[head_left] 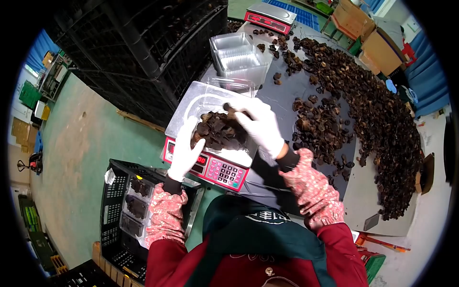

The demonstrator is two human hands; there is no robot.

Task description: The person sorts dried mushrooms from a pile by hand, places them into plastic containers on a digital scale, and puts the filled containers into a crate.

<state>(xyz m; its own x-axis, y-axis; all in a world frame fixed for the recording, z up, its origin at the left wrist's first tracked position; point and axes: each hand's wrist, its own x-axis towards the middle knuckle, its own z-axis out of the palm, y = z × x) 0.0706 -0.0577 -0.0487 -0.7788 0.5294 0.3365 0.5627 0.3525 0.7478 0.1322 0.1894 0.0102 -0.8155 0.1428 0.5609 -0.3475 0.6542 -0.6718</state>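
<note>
A clear plastic tub [244, 143] with dark brown, curled mushrooms [217, 130], which look like wood ear, rests on the metal pan of a red and white digital scale [224, 173]. My left hand [184, 150], in a white glove, lies against the tub's left side with fingers stretched and thumb apart. Over the tub's right side, my right hand [260, 125], gloved too and slightly blurred, pinches a dark mushroom piece [229, 110] at its fingertips. Behind the tub, its clear lid [232, 86] stands raised.
Stacked clear tubs [239, 57] stand behind the scale, near a second scale [271, 16]. Loose mushrooms [377, 115] cover much of the table's right. Tall black crates [134, 52] rise at left; a black crate [112, 215] with filled tubs sits below.
</note>
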